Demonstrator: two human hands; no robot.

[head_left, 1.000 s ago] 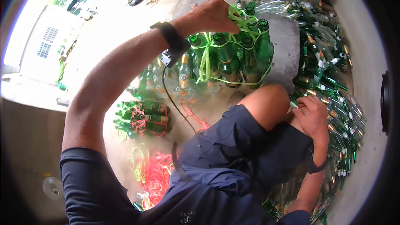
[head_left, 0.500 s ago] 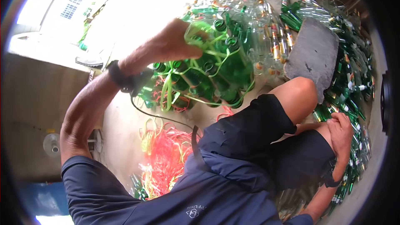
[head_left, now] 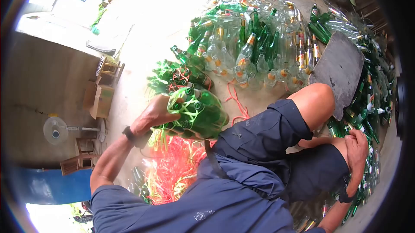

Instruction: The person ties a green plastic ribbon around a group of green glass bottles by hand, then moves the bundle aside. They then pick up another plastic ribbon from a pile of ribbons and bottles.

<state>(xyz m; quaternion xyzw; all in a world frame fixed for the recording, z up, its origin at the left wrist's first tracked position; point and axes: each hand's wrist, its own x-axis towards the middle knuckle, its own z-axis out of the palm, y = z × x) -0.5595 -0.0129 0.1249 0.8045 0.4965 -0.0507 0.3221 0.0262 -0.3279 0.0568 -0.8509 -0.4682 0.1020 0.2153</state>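
Green bundle: green glass bottle bundle (head_left: 203, 114) bound with pale green plastic strap, low at the person's left side, just in front of the thigh. Bottle mouths are tilted toward the camera. Contact with the floor cannot be told.
Left hand: left hand (head_left: 154, 113) is at the bundle's left edge. Fingers are curled tight around the strap and bear the bundle. A black band sits on the wrist.
Right hand: right hand (head_left: 358, 148) lies on the right knee, well apart from the bundle. Fingers are bent loosely over the knee and hold nothing.
Strap heap: loose orange and yellow-green plastic straps (head_left: 173, 168) lie on the floor directly beneath the bundle.
Second bundle: green bottles tied with orange strap (head_left: 175, 76) lie on the floor just beyond the held bundle.
Loose stock: pile of clear and green glass bottles (head_left: 259, 47) lies farther out on the concrete.
Slab: grey stone slab (head_left: 341, 71) is beside the raised knee, with bottles around its far edges.
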